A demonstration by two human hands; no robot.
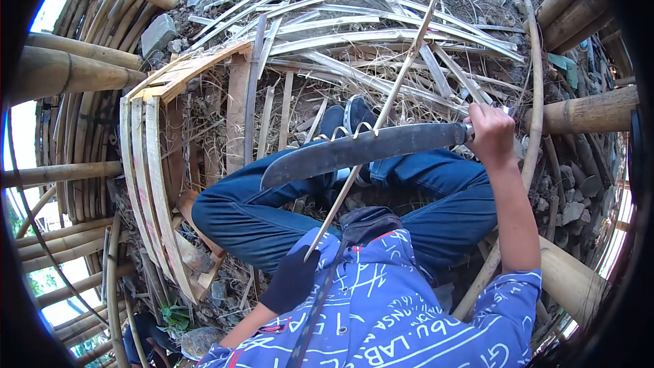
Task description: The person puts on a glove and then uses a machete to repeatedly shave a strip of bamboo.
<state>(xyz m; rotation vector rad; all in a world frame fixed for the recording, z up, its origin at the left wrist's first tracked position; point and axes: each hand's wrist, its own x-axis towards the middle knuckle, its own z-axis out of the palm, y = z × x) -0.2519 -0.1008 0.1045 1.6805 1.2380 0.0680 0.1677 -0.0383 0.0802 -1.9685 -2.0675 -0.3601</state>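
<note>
My right hand (492, 133) grips the handle of a long dark machete (361, 151), held level across my lap with the edge against a thin bamboo strip (388, 108). Curled shavings stand up where blade and strip meet. My left hand (293, 278), in a dark glove, holds the strip's lower end close to my chest. The strip slants up and away to the right. I sit cross-legged in blue jeans (272, 215) and a blue printed shirt (402, 307).
Split bamboo slats (146, 163) lie bundled at my left. Loose strips and shavings (368, 34) cover the ground ahead. Thick bamboo poles (65, 71) stand at the left and poles (589, 112) at the right. Stones (158, 33) lie beyond.
</note>
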